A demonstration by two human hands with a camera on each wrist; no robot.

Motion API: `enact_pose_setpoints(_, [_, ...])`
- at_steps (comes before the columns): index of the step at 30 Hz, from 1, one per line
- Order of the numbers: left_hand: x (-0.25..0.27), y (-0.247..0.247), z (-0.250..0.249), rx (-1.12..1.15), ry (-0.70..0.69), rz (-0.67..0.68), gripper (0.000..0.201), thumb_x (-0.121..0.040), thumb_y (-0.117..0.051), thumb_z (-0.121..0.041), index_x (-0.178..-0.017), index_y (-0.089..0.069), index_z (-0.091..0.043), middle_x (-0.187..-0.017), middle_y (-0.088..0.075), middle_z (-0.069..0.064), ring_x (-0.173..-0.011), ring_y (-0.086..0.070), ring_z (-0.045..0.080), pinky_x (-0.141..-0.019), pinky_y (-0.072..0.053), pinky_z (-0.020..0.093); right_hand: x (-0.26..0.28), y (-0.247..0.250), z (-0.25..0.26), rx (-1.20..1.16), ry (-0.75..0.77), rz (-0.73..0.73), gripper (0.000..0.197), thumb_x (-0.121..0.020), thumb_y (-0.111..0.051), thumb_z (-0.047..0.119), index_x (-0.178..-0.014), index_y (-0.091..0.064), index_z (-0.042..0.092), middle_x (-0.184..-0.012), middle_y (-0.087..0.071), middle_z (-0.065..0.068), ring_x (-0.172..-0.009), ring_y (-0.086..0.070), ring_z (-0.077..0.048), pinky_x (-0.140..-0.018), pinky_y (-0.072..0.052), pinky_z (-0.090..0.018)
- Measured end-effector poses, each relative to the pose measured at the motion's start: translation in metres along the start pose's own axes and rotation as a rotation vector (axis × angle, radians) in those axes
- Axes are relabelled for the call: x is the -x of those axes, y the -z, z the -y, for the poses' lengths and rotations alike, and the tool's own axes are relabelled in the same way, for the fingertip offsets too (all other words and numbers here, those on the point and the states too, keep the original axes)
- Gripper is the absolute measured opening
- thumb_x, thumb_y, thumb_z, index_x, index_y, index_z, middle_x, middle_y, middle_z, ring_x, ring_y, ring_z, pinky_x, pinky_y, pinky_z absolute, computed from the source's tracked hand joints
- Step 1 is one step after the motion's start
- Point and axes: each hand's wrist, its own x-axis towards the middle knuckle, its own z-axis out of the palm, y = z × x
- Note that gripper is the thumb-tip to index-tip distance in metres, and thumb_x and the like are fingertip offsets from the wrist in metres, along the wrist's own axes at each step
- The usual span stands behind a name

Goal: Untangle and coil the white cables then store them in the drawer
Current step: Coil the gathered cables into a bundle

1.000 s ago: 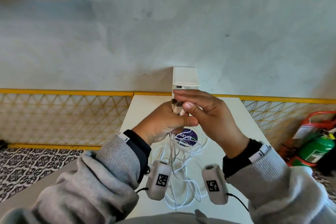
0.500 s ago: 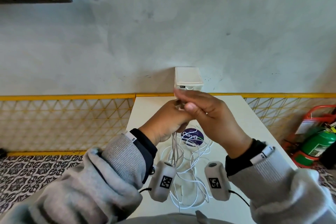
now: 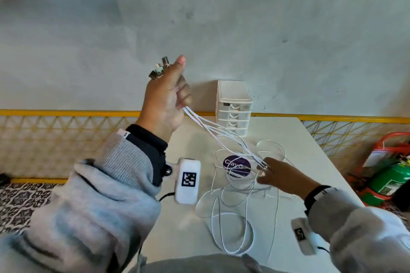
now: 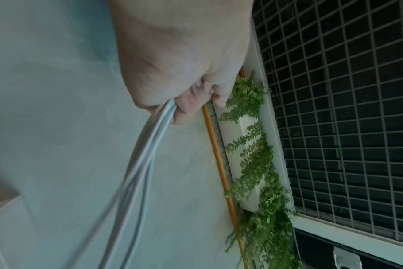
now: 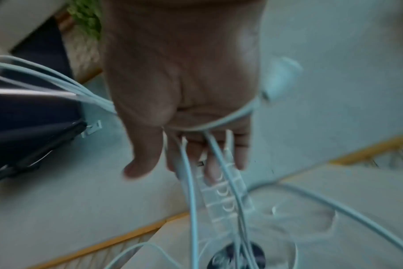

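My left hand point(image 3: 168, 95) is raised above the table's left side and grips a bundle of white cables point(image 3: 221, 131). Their metal connectors point(image 3: 159, 68) stick out above the fist. In the left wrist view the cables point(image 4: 145, 145) leave the curled left hand point(image 4: 184, 63) downward. The strands slant down to my right hand point(image 3: 279, 175), low over the table. There the cables point(image 5: 191, 191) run between the straight fingers of my right hand point(image 5: 184, 81). Loose loops point(image 3: 233, 224) lie tangled on the table. The white drawer unit point(image 3: 234, 106) stands at the back with all its drawers closed.
The white table point(image 3: 310, 162) carries a round purple sticker point(image 3: 237, 166) under the cables. A grey wall is right behind the drawer unit. A yellow lattice railing point(image 3: 44, 139) runs along the left and back. A green fire extinguisher point(image 3: 392, 179) stands on the floor at the right.
The hands, joined together over the table before, have parted. My left hand rose up and left with the cable ends; my right hand slid down along the strands toward the table.
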Motion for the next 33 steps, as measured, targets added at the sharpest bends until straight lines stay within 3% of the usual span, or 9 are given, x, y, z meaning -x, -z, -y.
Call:
enact_pose_setpoints(4, [0.006,-0.023,0.041,-0.06,0.089,0.027,0.037,-0.091,-0.061,-0.023,-0.059,-0.043,-0.025,-0.043,-0.025,-0.011,-0.034,-0.02,0.003,-0.035,-0.015,0.016,0.004,0.033,0.038,0.0,0.216,0.156,0.122,-0.058,-0.085,0.044,-0.146,0.0,0.043,-0.133,-0.041,0.015,-0.128,-0.04,-0.007,-0.1,-0.032,-0.022])
enact_pose_setpoints(10, [0.01,-0.064,0.064,-0.021,0.116,0.047,0.035,-0.092,-0.06,-0.025,-0.062,-0.042,-0.025,-0.042,-0.024,-0.011,-0.034,-0.019,0.003,-0.035,-0.016,0.017,0.011,0.042,0.085,-0.487,0.468,0.122,0.027,-0.085,-0.057,0.04,-0.104,-0.056,0.02,-0.068,-0.067,-0.002,-0.066,-0.067,-0.012,-0.066,-0.045,-0.024])
enact_pose_setpoints(14, [-0.013,-0.038,0.05,0.149,0.052,-0.185,0.028,-0.09,-0.062,-0.028,-0.066,-0.049,-0.025,-0.043,-0.024,-0.01,-0.033,-0.021,0.004,-0.034,-0.018,0.017,0.021,0.051,0.035,-0.595,0.466,0.051,0.068,-0.077,-0.057,0.067,-0.091,-0.055,0.001,-0.058,-0.051,0.005,-0.057,-0.049,-0.022,-0.058,-0.042,-0.02])
enact_pose_setpoints(18, [-0.012,0.009,0.09,0.054,0.197,-0.501,0.021,-0.083,-0.071,-0.035,-0.083,-0.06,-0.018,-0.061,-0.043,-0.003,-0.046,-0.044,0.007,-0.041,-0.04,0.018,0.019,0.071,0.03,-0.639,0.449,0.029,0.034,-0.089,-0.046,0.042,-0.078,-0.052,0.01,-0.052,-0.037,0.009,-0.05,-0.034,-0.012,-0.052,-0.029,-0.024])
enact_pose_setpoints(20, [-0.003,0.028,0.11,-0.184,0.303,-0.544,0.065,-0.064,-0.078,-0.059,-0.112,-0.062,-0.019,-0.08,-0.057,-0.002,-0.066,-0.054,0.009,-0.052,-0.048,0.023,0.017,0.081,0.035,-0.632,0.387,0.062,0.029,-0.086,-0.046,0.038,-0.074,-0.05,0.013,-0.052,-0.032,0.009,-0.05,-0.027,-0.012,-0.053,-0.023,-0.03])
enact_pose_setpoints(22, [0.007,0.032,0.123,-0.531,0.27,-0.478,0.109,-0.044,-0.075,-0.077,-0.136,-0.045,-0.029,-0.122,-0.057,-0.008,-0.098,-0.056,0.007,-0.074,-0.053,0.029,0.017,0.087,0.04,-0.556,0.341,0.123,0.027,-0.085,-0.047,0.038,-0.073,-0.05,0.014,-0.053,-0.032,0.008,-0.05,-0.026,-0.012,-0.051,-0.021,-0.029])
enact_pose_setpoints(25, [0.034,-0.009,0.129,-0.935,0.132,0.079,0.064,-0.081,-0.062,-0.058,-0.136,-0.045,-0.03,-0.14,-0.043,-0.013,-0.127,-0.041,0.005,-0.099,-0.037,0.022,0.015,0.089,0.045,-0.4,0.328,0.192,0.028,-0.095,-0.046,0.03,-0.073,-0.051,0.015,-0.055,-0.034,0.006,-0.048,-0.027,-0.011,-0.049,-0.024,-0.026])
enact_pose_setpoints(30, [0.05,-0.046,0.135,-0.895,0.155,0.347,0.021,-0.094,-0.049,-0.041,-0.088,-0.057,-0.022,-0.076,-0.058,0.0,-0.062,-0.06,0.022,-0.071,-0.05,0.049,0.012,0.099,0.051,-0.541,0.31,0.132,0.028,-0.099,-0.045,0.027,-0.077,-0.053,0.012,-0.049,-0.035,0.009,-0.045,-0.027,-0.011,-0.051,-0.023,-0.028])
enact_pose_setpoints(33, [0.044,-0.049,0.131,-0.639,0.138,0.245,0.032,-0.096,-0.05,-0.037,-0.068,-0.055,-0.023,-0.057,-0.035,-0.001,-0.041,-0.029,0.008,-0.047,-0.028,0.028,0.013,0.101,0.039,-0.631,0.383,0.094,0.022,-0.093,-0.051,0.031,-0.087,-0.056,0.01,-0.052,-0.043,0.002,-0.043,-0.037,-0.016,-0.055,-0.035,-0.031])
